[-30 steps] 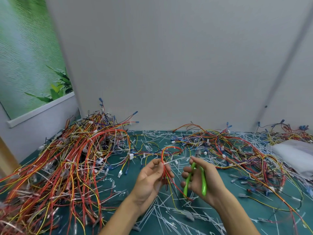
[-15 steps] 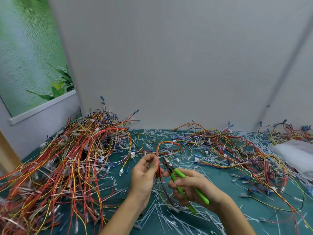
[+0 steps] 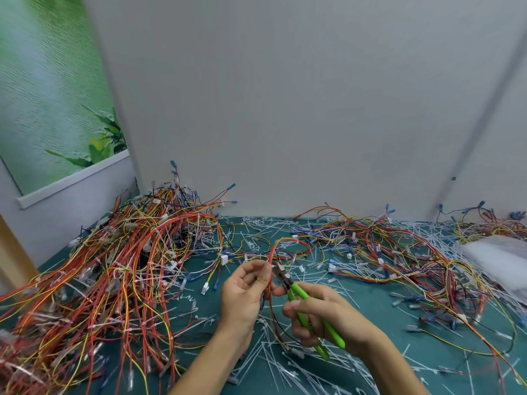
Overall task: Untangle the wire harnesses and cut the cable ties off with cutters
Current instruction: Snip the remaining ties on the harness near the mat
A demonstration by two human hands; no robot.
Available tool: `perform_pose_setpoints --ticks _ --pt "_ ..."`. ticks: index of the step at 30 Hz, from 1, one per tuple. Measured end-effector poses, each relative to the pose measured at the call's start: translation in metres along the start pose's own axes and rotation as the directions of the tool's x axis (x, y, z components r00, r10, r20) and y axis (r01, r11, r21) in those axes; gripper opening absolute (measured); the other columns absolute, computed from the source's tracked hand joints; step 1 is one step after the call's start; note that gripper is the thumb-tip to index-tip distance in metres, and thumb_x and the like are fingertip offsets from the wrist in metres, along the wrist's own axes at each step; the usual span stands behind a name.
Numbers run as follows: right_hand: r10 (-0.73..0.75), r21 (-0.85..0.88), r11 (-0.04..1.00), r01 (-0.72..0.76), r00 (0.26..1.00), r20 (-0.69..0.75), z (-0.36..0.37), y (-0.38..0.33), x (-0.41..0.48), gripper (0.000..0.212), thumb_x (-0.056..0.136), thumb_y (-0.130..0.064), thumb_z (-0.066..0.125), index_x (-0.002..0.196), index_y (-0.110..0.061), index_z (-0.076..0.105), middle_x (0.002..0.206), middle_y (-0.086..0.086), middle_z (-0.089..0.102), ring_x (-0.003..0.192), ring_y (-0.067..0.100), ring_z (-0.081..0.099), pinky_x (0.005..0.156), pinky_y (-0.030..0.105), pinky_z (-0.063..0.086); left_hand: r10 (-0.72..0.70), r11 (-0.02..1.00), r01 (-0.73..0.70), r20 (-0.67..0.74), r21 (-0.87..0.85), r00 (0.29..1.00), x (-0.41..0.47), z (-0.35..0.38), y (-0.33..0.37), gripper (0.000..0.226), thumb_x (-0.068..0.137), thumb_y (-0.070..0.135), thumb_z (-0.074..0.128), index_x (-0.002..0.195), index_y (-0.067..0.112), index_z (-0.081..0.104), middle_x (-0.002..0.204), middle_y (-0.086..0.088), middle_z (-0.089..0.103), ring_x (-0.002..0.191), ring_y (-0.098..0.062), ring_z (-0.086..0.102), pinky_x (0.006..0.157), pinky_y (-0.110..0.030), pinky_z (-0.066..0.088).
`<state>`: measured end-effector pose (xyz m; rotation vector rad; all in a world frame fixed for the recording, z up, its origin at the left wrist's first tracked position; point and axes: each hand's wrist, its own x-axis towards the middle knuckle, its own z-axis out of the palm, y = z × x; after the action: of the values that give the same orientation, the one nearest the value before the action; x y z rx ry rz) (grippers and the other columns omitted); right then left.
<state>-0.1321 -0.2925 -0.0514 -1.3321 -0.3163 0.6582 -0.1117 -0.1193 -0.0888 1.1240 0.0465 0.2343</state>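
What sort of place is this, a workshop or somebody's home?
Likely a workshop bench: wire harnesses heaped on a green mat, cut cable ties strewn about, and the right hand holding green cutters to a wire bundle the left hand pinches.

Right hand (image 3: 328, 315) swings cutters (image 3: 296, 295) from upright to slanted, nose now right at the red harness (image 3: 269, 292) that left hand (image 3: 242, 292) pinches.
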Motion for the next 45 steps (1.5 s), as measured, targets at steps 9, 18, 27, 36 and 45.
perform_pose_setpoints --ticks 9,18,27,36,45 --pt "-0.007 0.072 0.997 0.009 1.000 -0.023 0.011 0.003 0.003 0.049 0.089 -0.018 0.061 0.132 0.002 0.051 0.083 0.009 0.055 0.056 0.023 0.051 0.049 0.026 0.036 0.112 0.991 -0.114 0.030 0.068 0.993 0.002 -0.002 -0.004 0.024 0.077 0.016 0.078 0.097 0.005 0.070 0.082 -0.003 0.076 0.068 -0.013 0.073 0.062 -0.021 0.058" --pt "-0.037 0.007 0.999 0.038 0.999 -0.036 0.015 0.004 0.003 0.045 0.088 -0.014 0.059 0.129 0.003 0.050 0.081 0.011 0.053 0.055 0.024 0.051 0.046 0.027 0.041 0.144 0.987 -0.146 0.035 0.072 0.989 0.003 -0.002 -0.006 0.022 0.078 0.014 0.077 0.095 0.003 0.070 0.080 -0.003 0.076 0.071 -0.010 0.073 0.062 -0.019 0.058" --pt "0.008 -0.006 1.000 -0.009 0.996 -0.084 0.008 0.005 0.005 0.039 0.087 -0.019 0.063 0.122 -0.004 0.057 0.076 0.005 0.048 0.053 0.018 0.041 0.048 0.024 0.033 0.137 0.977 -0.144 0.053 0.155 0.989 0.003 -0.004 -0.011 0.027 0.075 0.023 0.080 0.095 0.008 0.073 0.085 -0.005 0.077 0.080 -0.014 0.072 0.073 -0.020 0.056" --pt "-0.001 -0.011 1.000 0.001 0.998 -0.065 0.008 0.004 0.005 0.037 0.087 -0.015 0.062 0.122 -0.004 0.056 0.074 0.005 0.048 0.053 0.018 0.039 0.048 0.024 0.032 0.127 0.980 -0.134 0.054 0.149 0.990 0.001 -0.003 -0.009 0.029 0.077 0.021 0.079 0.099 0.004 0.071 0.087 -0.006 0.077 0.080 -0.018 0.074 0.069 -0.022 0.058" --pt "0.020 -0.053 0.998 -0.024 0.998 -0.065 0.007 0.004 0.004 0.039 0.085 -0.018 0.064 0.121 -0.009 0.053 0.071 0.000 0.040 0.054 0.014 0.030 0.048 0.022 0.028 0.141 0.975 -0.148 0.054 0.167 0.989 0.000 0.000 -0.009 0.028 0.075 0.022 0.078 0.097 0.006 0.071 0.084 -0.004 0.077 0.079 -0.012 0.072 0.073 -0.019 0.056"
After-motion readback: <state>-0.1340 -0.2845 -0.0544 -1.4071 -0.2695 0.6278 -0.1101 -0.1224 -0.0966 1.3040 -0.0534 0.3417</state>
